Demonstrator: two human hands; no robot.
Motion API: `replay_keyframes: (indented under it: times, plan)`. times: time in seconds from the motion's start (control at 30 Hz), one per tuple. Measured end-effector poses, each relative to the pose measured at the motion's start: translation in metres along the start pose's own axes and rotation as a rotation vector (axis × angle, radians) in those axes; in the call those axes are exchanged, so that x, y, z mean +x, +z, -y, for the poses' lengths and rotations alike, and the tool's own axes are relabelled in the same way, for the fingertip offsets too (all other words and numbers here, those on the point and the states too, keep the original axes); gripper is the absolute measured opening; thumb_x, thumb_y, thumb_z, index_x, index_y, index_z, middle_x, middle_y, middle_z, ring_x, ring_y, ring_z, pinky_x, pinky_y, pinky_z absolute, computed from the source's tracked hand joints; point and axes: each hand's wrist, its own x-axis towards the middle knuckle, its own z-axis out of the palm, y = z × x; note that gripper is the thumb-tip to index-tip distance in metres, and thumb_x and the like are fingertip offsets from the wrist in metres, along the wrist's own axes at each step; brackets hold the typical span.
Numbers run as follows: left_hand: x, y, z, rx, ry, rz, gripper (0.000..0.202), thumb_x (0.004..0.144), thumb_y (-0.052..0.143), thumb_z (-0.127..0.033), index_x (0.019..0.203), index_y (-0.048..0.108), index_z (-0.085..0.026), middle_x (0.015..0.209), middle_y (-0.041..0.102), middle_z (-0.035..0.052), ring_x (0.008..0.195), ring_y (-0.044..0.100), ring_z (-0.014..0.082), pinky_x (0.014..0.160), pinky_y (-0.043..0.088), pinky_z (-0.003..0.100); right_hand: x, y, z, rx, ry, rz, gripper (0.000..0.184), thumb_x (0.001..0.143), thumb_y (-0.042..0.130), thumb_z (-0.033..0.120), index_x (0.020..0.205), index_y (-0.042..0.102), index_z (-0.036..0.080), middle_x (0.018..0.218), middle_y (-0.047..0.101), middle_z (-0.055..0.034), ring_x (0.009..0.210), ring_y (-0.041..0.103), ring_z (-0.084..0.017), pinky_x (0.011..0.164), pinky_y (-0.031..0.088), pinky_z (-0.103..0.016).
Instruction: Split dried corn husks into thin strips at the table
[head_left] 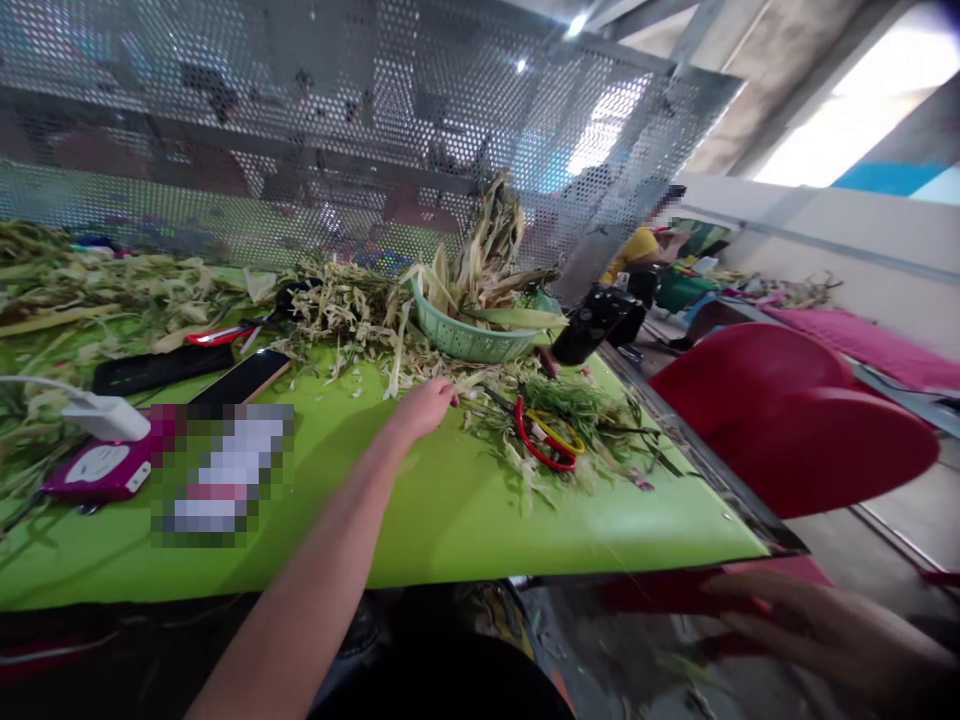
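Note:
My left hand [424,405] reaches across the lime-green table [450,520], palm down. Its fingers are stretched out and touch loose dry corn husk scraps [487,385]. Just beyond it stands a pale green basket [465,340] heaped with husks and leaves. Red and yellow handled scissors [546,440] lie on green stalks to the right of that hand. My right hand [817,620] is low at the bottom right, below the table edge. It is blurred, with fingers spread and nothing visible in them.
Two black phones [240,378] lie at the left beside a white charger [105,415] and a pink device [97,470]. Husk piles [112,285] line the perforated metal screen [337,130]. Red chairs [795,420] stand right of the table. A person in yellow [637,252] sits beyond.

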Motion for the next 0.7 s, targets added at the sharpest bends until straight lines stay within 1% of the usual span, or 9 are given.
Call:
replay_keyframes:
  times: [0.03, 0.1, 0.17, 0.23, 0.37, 0.47, 0.53, 0.63, 0.7]
  plan:
    - [0.0, -0.001, 0.0, -0.027, 0.006, -0.009, 0.029, 0.091, 0.043, -0.032, 0.075, 0.063, -0.018, 0.056, 0.05, -0.0004, 0.046, 0.037, 0.0121, 0.049, 0.024, 0.025, 0.005, -0.004, 0.006, -0.004, -0.028, 0.143, 0.031, 0.053, 0.074, 0.062, 0.07, 0.078, 0.036, 0.079, 0.074, -0.0161, 0.069, 0.07, -0.031, 0.063, 0.054, -0.039]
    - [0.0, -0.003, 0.001, -0.131, 0.033, -0.017, 0.03, 0.091, 0.044, -0.035, 0.077, 0.063, -0.018, 0.058, 0.051, -0.0003, 0.045, 0.036, 0.0107, 0.048, 0.025, 0.024, 0.023, -0.011, 0.029, -0.006, -0.103, 0.112, 0.027, 0.069, 0.068, 0.056, 0.085, 0.077, 0.036, 0.095, 0.074, -0.015, 0.085, 0.069, -0.031, 0.074, 0.054, -0.039]
    - [0.0, -0.004, 0.002, -0.285, 0.068, -0.016, 0.029, 0.091, 0.045, -0.036, 0.078, 0.062, -0.017, 0.065, 0.057, 0.0009, 0.045, 0.036, 0.0088, 0.046, 0.026, 0.023, 0.046, -0.009, 0.061, -0.007, -0.211, 0.067, 0.025, 0.081, 0.06, 0.05, 0.088, 0.074, 0.03, 0.098, 0.072, -0.0131, 0.086, 0.067, -0.027, 0.076, 0.052, -0.036]
    - [0.001, -0.005, 0.002, -0.426, 0.085, -0.022, 0.026, 0.091, 0.045, -0.034, 0.079, 0.06, -0.016, 0.074, 0.061, 0.0022, 0.045, 0.036, 0.0068, 0.045, 0.026, 0.022, 0.071, 0.005, 0.094, -0.022, -0.331, 0.013, 0.026, 0.086, 0.056, 0.045, 0.09, 0.072, 0.025, 0.096, 0.071, -0.011, 0.085, 0.065, -0.025, 0.077, 0.049, -0.035]
    - [0.003, -0.007, 0.004, -0.565, 0.082, -0.061, 0.023, 0.09, 0.048, -0.033, 0.078, 0.057, -0.016, 0.074, 0.06, 0.0019, 0.043, 0.036, 0.0049, 0.043, 0.026, 0.02, 0.118, 0.052, 0.14, -0.051, -0.473, -0.037, 0.02, 0.088, 0.054, 0.032, 0.095, 0.07, 0.023, 0.095, 0.066, -0.0061, 0.079, 0.062, -0.019, 0.072, 0.046, -0.029]
    - [0.004, -0.008, 0.004, -0.6, 0.093, -0.057, 0.023, 0.09, 0.048, -0.031, 0.076, 0.056, -0.015, 0.072, 0.059, 0.0017, 0.043, 0.036, 0.0046, 0.042, 0.026, 0.02, 0.143, 0.082, 0.159, -0.129, -0.532, 0.007, 0.021, 0.083, 0.059, 0.023, 0.101, 0.07, 0.023, 0.101, 0.063, -0.0056, 0.084, 0.062, -0.018, 0.072, 0.044, -0.027]
    - [0.004, -0.008, 0.004, -0.623, 0.092, -0.047, 0.023, 0.09, 0.048, -0.03, 0.075, 0.055, -0.015, 0.071, 0.058, 0.0016, 0.043, 0.035, 0.0043, 0.042, 0.026, 0.02, 0.154, 0.093, 0.167, -0.21, -0.534, 0.026, 0.022, 0.08, 0.059, 0.019, 0.098, 0.07, 0.024, 0.101, 0.062, -0.0055, 0.083, 0.061, -0.018, 0.068, 0.042, -0.026]
    - [0.004, -0.008, 0.005, -0.641, 0.09, -0.043, 0.024, 0.091, 0.047, -0.031, 0.076, 0.056, -0.015, 0.073, 0.06, 0.0017, 0.043, 0.035, 0.004, 0.042, 0.026, 0.02, 0.164, 0.096, 0.173, -0.189, -0.529, 0.014, 0.013, 0.08, 0.057, 0.019, 0.084, 0.069, 0.022, 0.095, 0.063, -0.0047, 0.081, 0.059, -0.018, 0.067, 0.04, -0.026]
    - [0.004, -0.008, 0.004, -0.651, 0.094, -0.041, 0.024, 0.09, 0.048, -0.032, 0.076, 0.057, -0.016, 0.076, 0.062, 0.0019, 0.043, 0.036, 0.004, 0.042, 0.027, 0.02, 0.17, 0.092, 0.175, -0.043, -0.522, 0.012, 0.009, 0.079, 0.058, 0.021, 0.079, 0.067, 0.02, 0.087, 0.063, -0.0037, 0.079, 0.057, -0.018, 0.07, 0.04, -0.027]
